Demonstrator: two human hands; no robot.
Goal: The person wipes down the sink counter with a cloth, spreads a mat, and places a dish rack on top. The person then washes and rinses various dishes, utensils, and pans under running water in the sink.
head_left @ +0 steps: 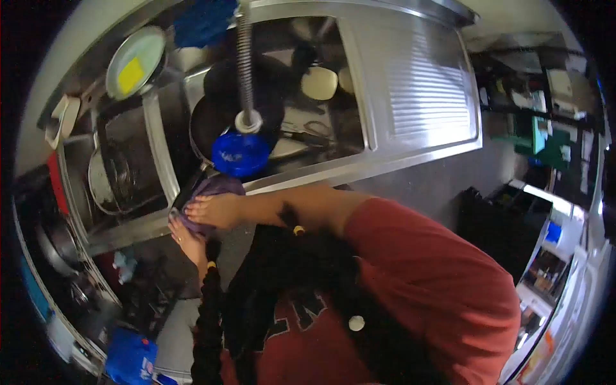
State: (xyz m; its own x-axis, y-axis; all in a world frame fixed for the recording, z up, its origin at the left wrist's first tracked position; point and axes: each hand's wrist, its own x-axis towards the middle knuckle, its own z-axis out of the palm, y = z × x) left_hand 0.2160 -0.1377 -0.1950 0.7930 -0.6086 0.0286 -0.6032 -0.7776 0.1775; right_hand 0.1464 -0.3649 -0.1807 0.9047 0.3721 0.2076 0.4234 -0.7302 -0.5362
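At the front rim of the sink, a purple cloth is bunched around the black handle of a dark pan. My right hand presses over the cloth with its fingers closed on it. Just below it, my left hand has its fingers together against the cloth and the handle's end; a ring shows on one finger. The palms are hidden. A blue round object sits under the spring hose, in front of the pan.
Utensils and a cream-coloured item lie in the right basin. A pan with a yellow sponge rests at the back left. The left basin holds a tray. A ribbed drainboard is on the right, shelves beyond.
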